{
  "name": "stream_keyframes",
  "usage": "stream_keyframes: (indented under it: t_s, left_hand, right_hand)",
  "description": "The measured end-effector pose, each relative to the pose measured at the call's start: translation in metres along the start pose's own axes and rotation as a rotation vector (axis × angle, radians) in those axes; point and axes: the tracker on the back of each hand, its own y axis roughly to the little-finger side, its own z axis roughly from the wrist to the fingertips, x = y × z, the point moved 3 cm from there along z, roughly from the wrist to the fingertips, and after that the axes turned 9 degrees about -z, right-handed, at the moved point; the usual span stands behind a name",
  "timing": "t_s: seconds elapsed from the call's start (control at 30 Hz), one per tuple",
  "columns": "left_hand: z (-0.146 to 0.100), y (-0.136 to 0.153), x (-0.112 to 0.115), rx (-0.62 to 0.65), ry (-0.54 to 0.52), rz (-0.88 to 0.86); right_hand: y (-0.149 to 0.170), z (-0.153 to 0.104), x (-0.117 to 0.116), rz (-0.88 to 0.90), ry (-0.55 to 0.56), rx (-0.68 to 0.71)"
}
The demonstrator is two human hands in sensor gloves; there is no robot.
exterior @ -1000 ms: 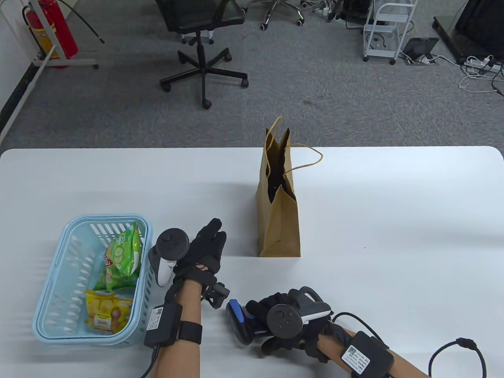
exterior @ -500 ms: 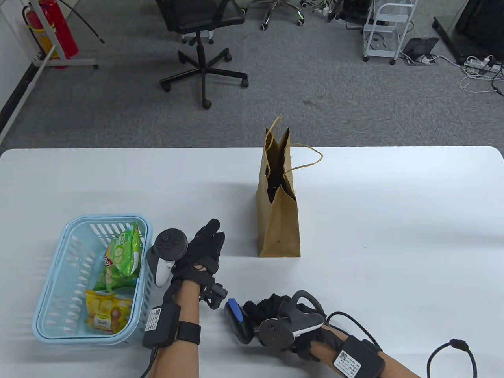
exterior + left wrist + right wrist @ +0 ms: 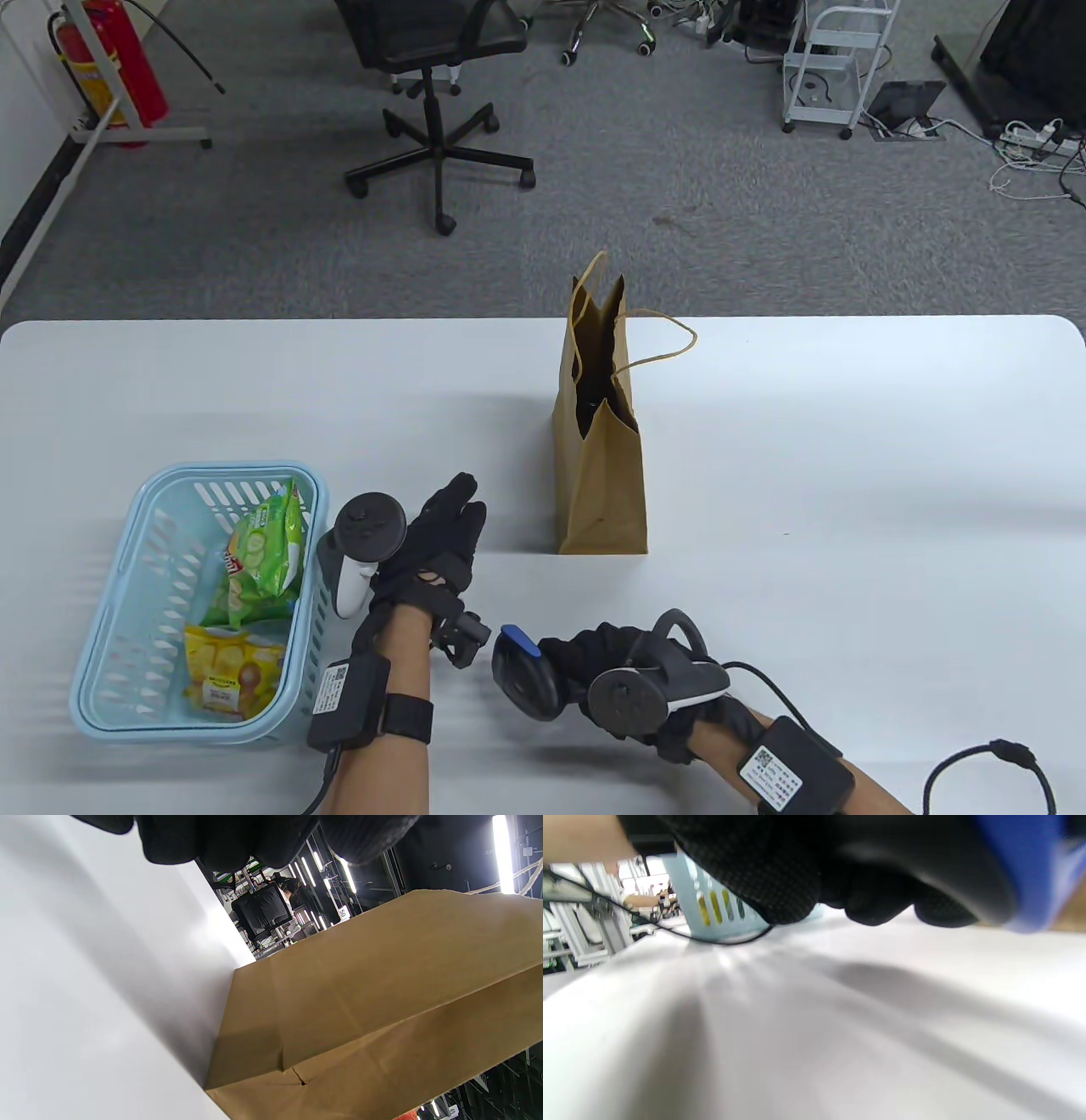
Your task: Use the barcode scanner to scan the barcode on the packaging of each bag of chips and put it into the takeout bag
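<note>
A brown paper takeout bag [image 3: 598, 450] stands upright at the table's middle, its mouth open; it fills the left wrist view [image 3: 382, 1005]. A green chips bag [image 3: 265, 556] and a yellow chips bag [image 3: 231, 671] lie in the light blue basket [image 3: 110, 611] at the left. My left hand [image 3: 445, 539] rests between basket and bag with straight fingers, holding nothing. My right hand [image 3: 594, 658] grips the black barcode scanner [image 3: 524, 675], whose blue-tipped head points left. The scanner's blue edge [image 3: 1022, 870] shows above my right fingers [image 3: 780, 878] in the right wrist view.
A black cable loop [image 3: 988, 777] lies at the table's front right corner. An office chair [image 3: 433, 51], a red fire extinguisher [image 3: 114, 51] and a white trolley [image 3: 836, 59] stand on the grey floor beyond the far edge.
My right hand has lifted and turned the scanner, moving it slightly right and away from me. The left hand has barely shifted.
</note>
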Motion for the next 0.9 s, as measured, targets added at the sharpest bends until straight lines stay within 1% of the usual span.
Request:
stream_keyframes:
  t_s: [0.1,0.13,0.2,0.3,0.4,0.47,0.53,0.57,0.6,0.63,0.67,0.73,0.83,0.9]
  left_hand:
    - [0.0,0.0,0.001,0.0,0.003,0.003]
    - [0.0,0.0,0.001,0.0,0.004,0.005]
    - [0.0,0.0,0.002,0.001,0.009,0.008]
    - [0.0,0.0,0.003,0.002,0.013,0.016]
    - [0.0,0.0,0.004,0.001,0.017,0.019]
    - [0.0,0.0,0.004,0.001,0.02,0.025]
    - [0.0,0.0,0.005,0.003,0.024,0.03]
    - [0.0,0.0,0.006,0.004,0.029,0.034]
    - [0.0,-0.001,0.007,0.004,0.033,0.038]
    - [0.0,-0.001,0.008,0.005,0.037,0.042]
    - [0.001,-0.002,0.01,0.005,0.047,0.051]
    - [0.002,-0.003,0.014,0.005,0.059,0.069]
    - [0.003,-0.006,0.021,0.008,0.085,0.095]
    - [0.003,-0.014,0.026,0.03,0.105,0.076]
  right_hand:
    - [0.015,-0.009,0.023,0.03,0.081,-0.043]
    - [0.023,-0.014,0.033,0.049,0.126,-0.064]
    - [0.034,-0.021,0.046,0.085,0.183,-0.095]
    - [0.06,-0.037,0.069,0.159,0.291,-0.16]
    - [0.082,-0.053,0.087,0.224,0.373,-0.197]
    - [0.099,-0.067,0.098,0.315,0.431,-0.194]
    - [0.114,-0.079,0.106,0.378,0.486,-0.221]
    - [0.129,-0.091,0.11,0.453,0.537,-0.241]
    - [0.138,-0.098,0.112,0.517,0.558,-0.247]
    - [0.148,-0.106,0.112,0.566,0.604,-0.266]
    - [0.16,-0.117,0.113,0.601,0.659,-0.31]
    - [0.181,-0.134,0.108,0.642,0.72,-0.394]
    - [0.204,-0.153,0.095,0.67,0.755,-0.512]
    - [0.216,-0.162,0.083,0.669,0.744,-0.585]
